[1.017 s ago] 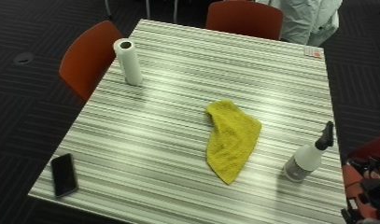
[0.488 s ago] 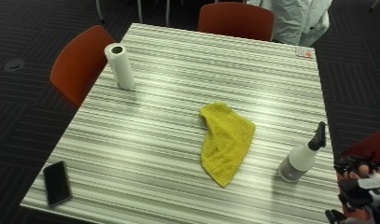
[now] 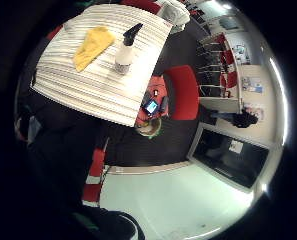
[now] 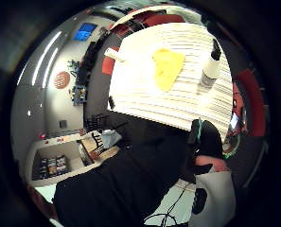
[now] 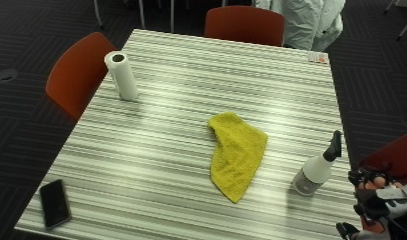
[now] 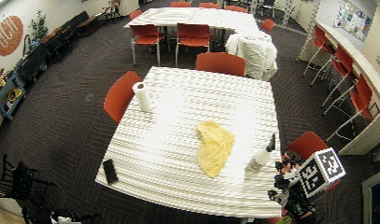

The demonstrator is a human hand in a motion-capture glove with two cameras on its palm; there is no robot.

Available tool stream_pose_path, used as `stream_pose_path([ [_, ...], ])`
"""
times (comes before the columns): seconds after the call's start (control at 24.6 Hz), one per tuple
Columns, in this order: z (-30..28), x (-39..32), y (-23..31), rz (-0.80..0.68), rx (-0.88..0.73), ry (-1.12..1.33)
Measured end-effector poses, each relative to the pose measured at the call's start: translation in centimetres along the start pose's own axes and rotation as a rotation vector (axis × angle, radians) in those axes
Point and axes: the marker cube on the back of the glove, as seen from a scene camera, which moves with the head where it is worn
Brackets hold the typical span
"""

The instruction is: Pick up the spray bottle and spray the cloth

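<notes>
Nothing moved; spray bottle (image 5: 315,170) beside cloth (image 5: 236,154)

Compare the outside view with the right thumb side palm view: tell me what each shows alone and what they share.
Only the outside view shows the gloved right hand, off the table's edge near the spray bottle, and a small card at the table's far corner. Only the thumb side palm view shows a wall with a round orange sign and a blue screen. Both show the striped table, the yellow cloth, the spray bottle standing upright apart from the cloth, the paper towel roll and the phone.
</notes>
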Motion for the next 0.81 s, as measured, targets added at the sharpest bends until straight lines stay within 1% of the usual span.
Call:
stream_pose_path([
  [0.12, 0.5, -0.2, 0.0, 0.012, 0.018, -0.086],
  [0.24, 1.4, 0.1, 0.0, 0.035, 0.056, -0.24],
  [0.53, 4.4, 0.3, -0.2, 0.077, 0.162, -0.762],
  [0.73, 6.1, 0.5, 0.2, 0.232, 0.313, -1.243],
  [0.81, 7.1, 0.8, 0.6, 0.313, 0.368, -1.378],
])
